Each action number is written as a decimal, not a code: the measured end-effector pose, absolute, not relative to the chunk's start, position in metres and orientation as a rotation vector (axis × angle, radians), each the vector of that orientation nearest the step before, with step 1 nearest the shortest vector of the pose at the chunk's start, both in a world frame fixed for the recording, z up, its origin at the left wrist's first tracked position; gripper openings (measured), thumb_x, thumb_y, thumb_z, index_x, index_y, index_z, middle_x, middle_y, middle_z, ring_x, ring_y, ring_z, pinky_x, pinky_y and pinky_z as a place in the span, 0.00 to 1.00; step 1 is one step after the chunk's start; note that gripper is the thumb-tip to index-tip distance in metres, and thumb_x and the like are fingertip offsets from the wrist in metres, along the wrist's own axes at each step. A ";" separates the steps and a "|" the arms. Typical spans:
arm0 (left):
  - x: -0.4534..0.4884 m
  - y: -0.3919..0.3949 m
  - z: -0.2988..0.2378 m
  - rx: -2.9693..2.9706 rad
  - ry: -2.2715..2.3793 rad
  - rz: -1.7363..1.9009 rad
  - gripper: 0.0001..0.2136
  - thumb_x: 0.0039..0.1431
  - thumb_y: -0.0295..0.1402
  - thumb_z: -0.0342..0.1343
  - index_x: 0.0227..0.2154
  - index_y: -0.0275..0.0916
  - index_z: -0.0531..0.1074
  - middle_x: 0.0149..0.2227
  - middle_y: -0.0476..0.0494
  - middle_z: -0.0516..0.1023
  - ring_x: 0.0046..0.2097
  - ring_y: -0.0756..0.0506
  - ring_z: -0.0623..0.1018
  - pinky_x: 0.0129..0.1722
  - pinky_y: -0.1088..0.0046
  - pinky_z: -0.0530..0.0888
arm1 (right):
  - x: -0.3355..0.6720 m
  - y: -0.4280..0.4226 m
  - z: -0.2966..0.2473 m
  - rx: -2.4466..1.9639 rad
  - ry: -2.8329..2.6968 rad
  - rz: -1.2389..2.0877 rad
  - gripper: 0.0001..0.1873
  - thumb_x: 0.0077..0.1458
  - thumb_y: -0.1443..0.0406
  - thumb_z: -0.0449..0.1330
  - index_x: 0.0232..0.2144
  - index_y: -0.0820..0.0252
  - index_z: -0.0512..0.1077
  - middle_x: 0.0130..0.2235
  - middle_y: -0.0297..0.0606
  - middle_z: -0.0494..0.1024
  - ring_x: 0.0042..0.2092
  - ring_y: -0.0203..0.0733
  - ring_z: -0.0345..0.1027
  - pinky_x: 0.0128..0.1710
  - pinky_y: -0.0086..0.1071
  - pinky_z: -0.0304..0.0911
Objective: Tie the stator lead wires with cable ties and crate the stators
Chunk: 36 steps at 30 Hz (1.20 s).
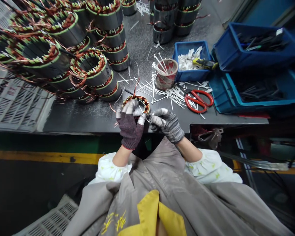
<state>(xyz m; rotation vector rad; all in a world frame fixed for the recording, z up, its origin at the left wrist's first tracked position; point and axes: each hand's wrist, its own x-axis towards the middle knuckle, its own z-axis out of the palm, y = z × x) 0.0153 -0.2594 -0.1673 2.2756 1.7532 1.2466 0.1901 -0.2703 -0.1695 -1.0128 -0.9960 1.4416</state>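
A motor stator [145,102] with copper windings around its rim sits at the table's front edge. My left hand [130,126], in a dark purple glove with white-wrapped fingertips, grips its near left side. My right hand [167,124], in a grey striped glove, is closed in a pinch at the stator's right edge; what lies between its fingertips is too small to make out. White cable ties [173,96] lie scattered just beyond, and red-handled scissors [199,101] rest to the right. My hands hide the near part of the stator.
Stacked stators [108,78] crowd the left and back of the table. A round cup [167,75] holds upright cable ties. Behind it, a small blue bin [191,76] contains white pieces, with yellow-handled cutters [204,63] across it. Larger blue bins [265,106] stand at right.
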 end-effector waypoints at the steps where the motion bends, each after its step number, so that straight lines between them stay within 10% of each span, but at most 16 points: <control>1: 0.015 -0.259 -0.168 2.292 1.792 1.223 0.27 0.70 0.45 0.57 0.64 0.33 0.70 0.63 0.30 0.79 0.71 0.35 0.72 0.78 0.48 0.56 | 0.190 -0.274 -0.170 -1.005 -1.049 1.401 0.27 0.47 0.41 0.76 0.34 0.55 0.79 0.29 0.34 0.82 0.28 0.40 0.77 0.29 0.35 0.77; 4: 0.015 -0.260 -0.168 2.291 1.869 1.166 0.28 0.69 0.47 0.58 0.64 0.34 0.71 0.65 0.30 0.77 0.72 0.34 0.71 0.78 0.50 0.52 | 0.190 -0.282 -0.172 -0.974 -1.169 1.308 0.24 0.50 0.42 0.75 0.33 0.55 0.81 0.35 0.38 0.85 0.36 0.43 0.81 0.41 0.39 0.81; 14: 0.023 -0.259 -0.158 2.216 1.717 1.316 0.10 0.71 0.40 0.57 0.43 0.45 0.82 0.46 0.44 0.87 0.56 0.40 0.82 0.71 0.52 0.64 | 0.193 -0.262 -0.159 -1.126 -0.978 1.463 0.30 0.45 0.40 0.75 0.35 0.55 0.73 0.25 0.30 0.78 0.25 0.37 0.73 0.23 0.29 0.70; 36: 0.010 -0.258 -0.159 2.472 1.483 1.240 0.10 0.69 0.36 0.57 0.48 0.47 0.81 0.45 0.46 0.87 0.57 0.40 0.82 0.72 0.48 0.60 | 0.206 -0.234 -0.173 -1.059 -1.806 0.857 0.22 0.68 0.46 0.60 0.39 0.55 0.83 0.39 0.41 0.85 0.40 0.44 0.78 0.44 0.37 0.72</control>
